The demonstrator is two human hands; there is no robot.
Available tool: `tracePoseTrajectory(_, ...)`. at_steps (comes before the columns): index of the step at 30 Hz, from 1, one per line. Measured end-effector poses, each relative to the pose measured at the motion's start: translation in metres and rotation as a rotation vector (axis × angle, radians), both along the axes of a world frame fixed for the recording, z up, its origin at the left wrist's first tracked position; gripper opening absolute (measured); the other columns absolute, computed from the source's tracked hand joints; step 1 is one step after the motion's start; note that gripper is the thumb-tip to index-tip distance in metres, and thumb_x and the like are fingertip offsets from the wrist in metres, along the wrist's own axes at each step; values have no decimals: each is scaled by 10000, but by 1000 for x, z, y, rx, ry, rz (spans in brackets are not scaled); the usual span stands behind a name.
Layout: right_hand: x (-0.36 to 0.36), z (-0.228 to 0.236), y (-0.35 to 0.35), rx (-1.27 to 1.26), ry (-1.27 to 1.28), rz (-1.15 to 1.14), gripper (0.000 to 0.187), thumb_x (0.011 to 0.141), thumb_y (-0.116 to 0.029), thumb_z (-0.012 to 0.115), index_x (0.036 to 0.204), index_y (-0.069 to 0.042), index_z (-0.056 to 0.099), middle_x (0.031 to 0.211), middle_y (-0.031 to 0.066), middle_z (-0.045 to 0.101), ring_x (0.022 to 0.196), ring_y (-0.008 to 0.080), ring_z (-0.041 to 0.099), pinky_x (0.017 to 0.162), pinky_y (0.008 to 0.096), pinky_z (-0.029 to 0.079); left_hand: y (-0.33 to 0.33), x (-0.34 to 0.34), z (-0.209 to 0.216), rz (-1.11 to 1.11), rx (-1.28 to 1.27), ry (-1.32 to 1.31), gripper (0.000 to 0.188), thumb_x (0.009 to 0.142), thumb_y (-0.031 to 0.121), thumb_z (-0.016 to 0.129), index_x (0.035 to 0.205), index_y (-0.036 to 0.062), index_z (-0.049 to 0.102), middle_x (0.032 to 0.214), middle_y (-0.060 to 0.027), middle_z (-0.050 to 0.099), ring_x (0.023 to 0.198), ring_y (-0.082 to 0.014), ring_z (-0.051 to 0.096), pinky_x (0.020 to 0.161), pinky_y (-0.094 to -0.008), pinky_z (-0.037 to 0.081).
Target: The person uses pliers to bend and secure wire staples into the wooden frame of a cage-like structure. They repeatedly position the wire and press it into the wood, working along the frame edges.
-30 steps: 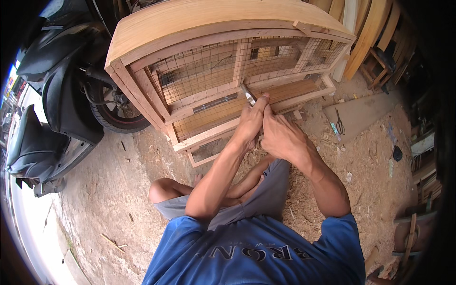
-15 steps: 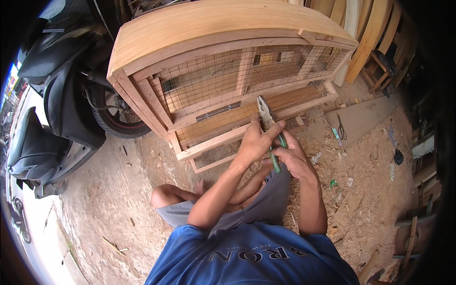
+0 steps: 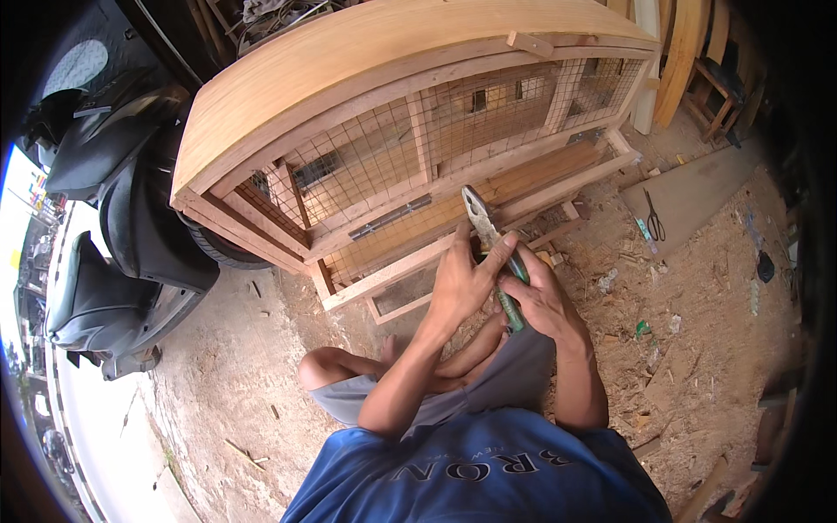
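Both hands are on a pair of pliers (image 3: 483, 225) with a worn metal head and green handles, held in front of my lap. My left hand (image 3: 468, 277) is closed around the pliers near the pivot, its thumb lying across the tool. My right hand (image 3: 542, 301) grips around the green handles; its fingers are partly hidden. The jaws point away from me, toward a wooden cage (image 3: 366, 83) with wire mesh (image 3: 362, 170) across its front. A mesh-covered wooden frame (image 3: 384, 272) extends from the cage's lower front, just beyond my hands.
A black motorbike (image 3: 144, 205) stands left of the cage. Scissors (image 3: 654, 218) lie on a flat board (image 3: 697, 196) at the right. Wood shavings (image 3: 628, 349) and scraps litter the floor. Long planks (image 3: 684, 65) lean at the back right.
The view has shifted, so the cage sits further left and the scissors further right in the picture. Both hands keep their hold on the pliers.
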State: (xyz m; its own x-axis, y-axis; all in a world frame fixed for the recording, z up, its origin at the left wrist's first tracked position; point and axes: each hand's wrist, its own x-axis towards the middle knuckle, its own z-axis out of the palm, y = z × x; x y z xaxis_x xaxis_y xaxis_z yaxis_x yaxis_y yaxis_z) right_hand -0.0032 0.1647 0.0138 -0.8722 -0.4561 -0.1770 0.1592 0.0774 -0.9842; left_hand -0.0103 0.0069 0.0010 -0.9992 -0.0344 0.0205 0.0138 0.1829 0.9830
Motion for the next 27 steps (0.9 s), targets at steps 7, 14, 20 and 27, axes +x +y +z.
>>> tracePoseTrajectory(7, -28, 35, -18, 525, 274, 21, 496, 1011, -244, 521, 1420, 14, 406, 1249, 327, 611, 1137, 507, 594, 935, 538, 482, 7, -21, -1, 114, 386, 51, 667, 979, 454, 673, 1300, -97, 478, 952, -170, 667, 804, -187, 620, 715, -326, 516)
tracePoseTrajectory(14, -36, 38, -21, 589, 256, 41, 518, 1012, -242, 525, 1441, 14, 390, 1313, 353, 565, 1254, 512, 522, 998, 545, 449, -1, -26, 3, 47, 374, -20, 713, 978, 442, 675, 1346, -120, 437, 993, -198, 672, 867, -206, 654, 739, -330, 537)
tracePoseTrajectory(20, -28, 43, -25, 647, 265, -1, 547, 1014, -262, 512, 1469, 7, 370, 1337, 348, 555, 1266, 510, 518, 1014, 547, 447, 1, -27, -1, 36, 482, 17, 767, 961, 458, 691, 1355, -139, 413, 993, -209, 671, 863, -210, 658, 741, -327, 541)
tracePoseTrajectory(27, -27, 53, -31, 785, 304, 19, 597, 997, -236, 498, 1494, 43, 318, 1325, 377, 547, 1266, 512, 520, 1031, 556, 440, 0, -25, -3, 51, 452, -34, 733, 966, 443, 688, 1344, -133, 436, 992, -202, 657, 869, -202, 636, 732, -317, 526)
